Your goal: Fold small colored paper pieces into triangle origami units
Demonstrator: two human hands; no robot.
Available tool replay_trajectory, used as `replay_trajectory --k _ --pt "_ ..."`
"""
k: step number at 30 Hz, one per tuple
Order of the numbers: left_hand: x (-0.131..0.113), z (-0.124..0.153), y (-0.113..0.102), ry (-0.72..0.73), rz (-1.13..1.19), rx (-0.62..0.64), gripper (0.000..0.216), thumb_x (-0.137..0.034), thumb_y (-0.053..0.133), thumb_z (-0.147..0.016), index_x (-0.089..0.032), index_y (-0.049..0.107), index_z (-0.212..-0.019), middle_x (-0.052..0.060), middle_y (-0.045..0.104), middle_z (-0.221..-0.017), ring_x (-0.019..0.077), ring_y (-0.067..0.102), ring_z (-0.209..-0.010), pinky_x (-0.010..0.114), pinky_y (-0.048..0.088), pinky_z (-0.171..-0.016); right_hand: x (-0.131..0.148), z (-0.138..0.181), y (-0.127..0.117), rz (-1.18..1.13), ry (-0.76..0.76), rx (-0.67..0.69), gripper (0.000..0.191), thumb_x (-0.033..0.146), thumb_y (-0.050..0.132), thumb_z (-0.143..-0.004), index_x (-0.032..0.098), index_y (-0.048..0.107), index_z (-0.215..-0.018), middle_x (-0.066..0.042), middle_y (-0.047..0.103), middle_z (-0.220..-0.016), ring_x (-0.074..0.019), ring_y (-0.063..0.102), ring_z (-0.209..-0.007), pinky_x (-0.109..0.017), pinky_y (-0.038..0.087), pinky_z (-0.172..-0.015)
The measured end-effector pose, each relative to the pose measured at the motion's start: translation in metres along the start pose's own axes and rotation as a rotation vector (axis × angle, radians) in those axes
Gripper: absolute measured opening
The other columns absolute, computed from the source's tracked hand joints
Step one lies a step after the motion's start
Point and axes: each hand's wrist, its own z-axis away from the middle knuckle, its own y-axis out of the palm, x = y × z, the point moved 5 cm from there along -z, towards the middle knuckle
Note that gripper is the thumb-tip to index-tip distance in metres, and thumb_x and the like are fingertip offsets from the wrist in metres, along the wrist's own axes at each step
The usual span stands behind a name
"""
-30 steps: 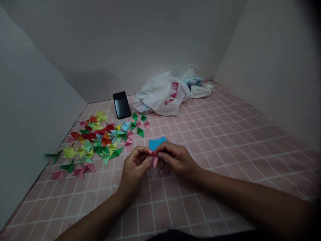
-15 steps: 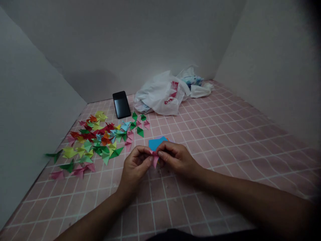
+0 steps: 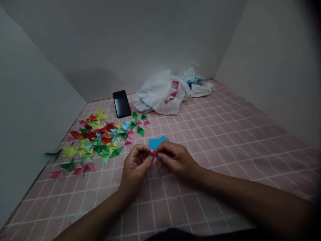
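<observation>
The left hand [image 3: 135,167] and the right hand [image 3: 177,159] are up close together, just above a pink surface [image 3: 213,147] with white grid lines. Between them they hold a small pink folded paper [image 3: 153,157]. It is in the air, right in the middle of the two hands.

The left fingers [image 3: 143,155] are curled in and pinch one side of the paper. The right fingers [image 3: 160,155] are bent and pinch the other side. Both hands are nearly shut and have a firm hold on it. Part of the paper is hidden by the fingers. The long way of the paper runs mostly up and down. Its thin, pointy end points down at the surface and toward the person, with a small lean.

Just behind the hands lies a flat blue paper [image 3: 155,143], with a bit of orange paper [image 3: 167,139] peeking out at its edge. To the left is a big spread of folded paper triangles [image 3: 97,140] in green, red, yellow, pink and blue. Farther back, a black phone [image 3: 121,103] leans up near the wall. Beside it sits a crumpled white plastic bag [image 3: 160,93], and past that is a blue and white packet [image 3: 193,79].
</observation>
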Motion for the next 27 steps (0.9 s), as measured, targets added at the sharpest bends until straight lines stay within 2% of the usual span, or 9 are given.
replay_trajectory --k 7,13,27 --pt "0.001 0.001 0.0 0.006 0.036 -0.007 0.017 -0.014 0.073 -0.076 -0.019 0.061 -0.087 -0.002 0.063 -0.08 0.0092 0.06 -0.073 0.019 0.05 -0.066 0.005 0.002 -0.001 -0.022 -0.061 0.0 0.011 0.018 0.055 -0.093 0.017 0.065 -0.089 -0.001 0.062 -0.077 -0.0128 0.056 -0.071 -0.027 0.044 -0.068" --pt "0.0 0.0 0.0 0.043 0.052 0.021 0.02 -0.013 0.073 -0.076 -0.019 0.06 -0.09 -0.001 0.062 -0.082 0.0099 0.06 -0.077 0.02 0.05 -0.07 0.009 0.003 0.0 -0.004 -0.19 -0.006 0.01 0.013 0.06 -0.092 0.021 0.066 -0.092 -0.002 0.066 -0.085 -0.0136 0.061 -0.078 -0.028 0.047 -0.073" --pt "-0.001 -0.001 0.001 0.027 0.023 0.035 0.021 -0.011 0.071 -0.075 -0.019 0.059 -0.09 -0.001 0.062 -0.082 0.0106 0.06 -0.077 0.022 0.049 -0.071 0.015 0.005 0.004 0.11 -0.342 -0.007 0.01 0.009 0.061 -0.093 0.018 0.064 -0.097 -0.004 0.063 -0.09 -0.0146 0.061 -0.087 -0.028 0.052 -0.077"
